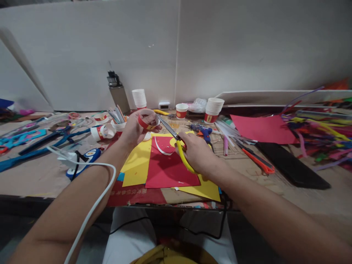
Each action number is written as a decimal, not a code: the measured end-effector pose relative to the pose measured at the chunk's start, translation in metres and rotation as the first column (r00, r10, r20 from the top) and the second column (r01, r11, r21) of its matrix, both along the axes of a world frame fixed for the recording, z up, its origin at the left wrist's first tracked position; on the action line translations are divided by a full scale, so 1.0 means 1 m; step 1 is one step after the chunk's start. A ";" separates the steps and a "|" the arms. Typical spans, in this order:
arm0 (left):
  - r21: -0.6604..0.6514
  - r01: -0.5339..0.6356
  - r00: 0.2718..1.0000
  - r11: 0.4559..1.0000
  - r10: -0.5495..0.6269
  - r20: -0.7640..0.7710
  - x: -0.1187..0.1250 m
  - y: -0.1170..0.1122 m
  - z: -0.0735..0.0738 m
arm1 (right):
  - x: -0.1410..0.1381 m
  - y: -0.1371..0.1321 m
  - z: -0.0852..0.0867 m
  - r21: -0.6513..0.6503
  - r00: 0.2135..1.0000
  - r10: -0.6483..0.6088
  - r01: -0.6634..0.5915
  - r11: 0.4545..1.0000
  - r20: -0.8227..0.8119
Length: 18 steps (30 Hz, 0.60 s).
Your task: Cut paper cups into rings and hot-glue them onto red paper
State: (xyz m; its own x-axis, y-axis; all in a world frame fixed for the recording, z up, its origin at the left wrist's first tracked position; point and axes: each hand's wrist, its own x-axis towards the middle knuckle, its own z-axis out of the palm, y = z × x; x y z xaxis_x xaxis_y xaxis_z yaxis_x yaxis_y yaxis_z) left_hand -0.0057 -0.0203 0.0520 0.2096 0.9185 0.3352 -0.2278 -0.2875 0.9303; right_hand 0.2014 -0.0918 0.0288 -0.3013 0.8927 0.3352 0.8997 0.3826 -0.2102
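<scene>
In my left hand (137, 126) is a cut ring of a red and white paper cup (148, 125), its fingers curled round and through it. My right hand (196, 148) grips scissors with yellow handles (183, 157); their metal blades point up and left toward the ring. Whether the blade tips touch the ring I cannot tell. Below both hands lies a red sheet (170, 172) on yellow sheets (134, 172). A curved white paper strip (162, 149) and small scraps rest on the red sheet.
Stacked paper cups (214, 106) and a single cup (181, 111) stand at the back. A blue glue gun (205, 132), an orange utility knife (258, 163) and a black slab (291, 165) lie right. A white cable (93, 209) crosses my left forearm. Tipped cups (96, 134) lie left.
</scene>
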 end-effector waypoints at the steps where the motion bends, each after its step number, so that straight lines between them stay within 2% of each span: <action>1: -0.002 0.004 1.000 1.000 -0.004 -0.009 0.000 0.000 -0.001 | 0.000 0.000 0.000 0.002 1.000 -0.003 0.003 1.000 0.005; 10: -0.004 -0.005 0.998 1.000 0.005 -0.055 -0.001 0.004 -0.004 | 0.002 0.004 -0.006 0.033 0.999 0.037 -0.037 0.999 -0.002; 18: 0.030 -0.049 0.996 0.998 0.051 -0.072 0.000 0.001 -0.002 | 0.002 0.003 -0.004 0.025 0.999 0.034 -0.034 0.999 -0.004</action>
State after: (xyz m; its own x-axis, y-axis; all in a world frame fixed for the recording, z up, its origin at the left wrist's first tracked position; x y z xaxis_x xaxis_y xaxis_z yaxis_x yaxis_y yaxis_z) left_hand -0.0061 -0.0191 0.0504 0.1882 0.9191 0.3461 -0.1441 -0.3228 0.9354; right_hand 0.2037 -0.0889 0.0248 -0.3297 0.8733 0.3586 0.8851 0.4181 -0.2045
